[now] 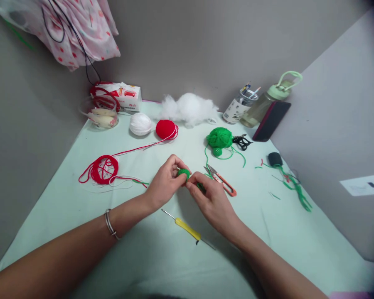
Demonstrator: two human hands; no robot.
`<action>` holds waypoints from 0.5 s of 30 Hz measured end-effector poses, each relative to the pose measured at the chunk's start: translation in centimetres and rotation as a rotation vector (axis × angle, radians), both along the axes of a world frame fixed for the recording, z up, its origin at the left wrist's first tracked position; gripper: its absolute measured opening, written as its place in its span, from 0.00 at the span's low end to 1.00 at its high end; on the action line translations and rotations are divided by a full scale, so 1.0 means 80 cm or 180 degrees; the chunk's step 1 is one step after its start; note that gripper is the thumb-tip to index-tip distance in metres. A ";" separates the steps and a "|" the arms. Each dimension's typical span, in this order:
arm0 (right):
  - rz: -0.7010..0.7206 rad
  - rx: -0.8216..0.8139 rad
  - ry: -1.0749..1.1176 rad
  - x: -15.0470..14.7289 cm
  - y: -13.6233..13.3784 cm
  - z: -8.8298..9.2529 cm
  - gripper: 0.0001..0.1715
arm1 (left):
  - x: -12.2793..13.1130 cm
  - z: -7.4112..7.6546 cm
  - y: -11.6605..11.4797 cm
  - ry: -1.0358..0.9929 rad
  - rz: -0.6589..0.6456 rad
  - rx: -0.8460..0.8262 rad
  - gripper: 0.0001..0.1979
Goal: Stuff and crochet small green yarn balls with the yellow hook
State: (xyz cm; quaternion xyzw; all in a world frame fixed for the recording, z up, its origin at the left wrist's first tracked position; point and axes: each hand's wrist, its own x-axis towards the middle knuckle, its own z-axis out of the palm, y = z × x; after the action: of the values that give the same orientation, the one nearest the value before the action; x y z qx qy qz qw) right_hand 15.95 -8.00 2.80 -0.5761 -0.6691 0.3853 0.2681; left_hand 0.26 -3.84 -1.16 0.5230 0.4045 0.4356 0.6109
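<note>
So nearest me on the counter [137, 257] there's a yellow-handled crochet hook [187, 229], its long axis slanting from upper left to lower right, just below the gap between both hands. Past that, the left hand [166, 182] has its grip pinching a small green crocheted piece [183, 172] between thumb and fingers, while the right hand [210, 199], thumb and fingertips pressed together, meets its right edge, though can't tell if it's nipping stitches or a strand. Orange-handled thread snips [222, 181] lie just beyond the right hand, with the green yarn ball [220, 138] farther back.
</note>
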 end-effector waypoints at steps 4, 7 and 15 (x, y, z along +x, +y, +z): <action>-0.0013 0.0169 -0.0159 0.009 0.007 -0.009 0.12 | -0.005 0.001 0.004 -0.0002 -0.0293 -0.0010 0.11; -0.0099 0.0212 -0.0242 0.015 0.009 -0.010 0.11 | -0.007 -0.002 0.007 0.0105 -0.0478 0.0045 0.09; -0.0011 -0.0136 0.0021 0.009 0.003 0.000 0.12 | -0.007 -0.006 0.001 0.0876 -0.0317 0.0376 0.07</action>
State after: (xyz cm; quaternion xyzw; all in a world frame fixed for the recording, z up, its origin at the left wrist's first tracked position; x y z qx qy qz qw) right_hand 16.66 -7.75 2.82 -0.5816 -0.6588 0.4010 0.2586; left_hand -0.33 -3.73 -1.64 0.6321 0.4316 0.3520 0.5388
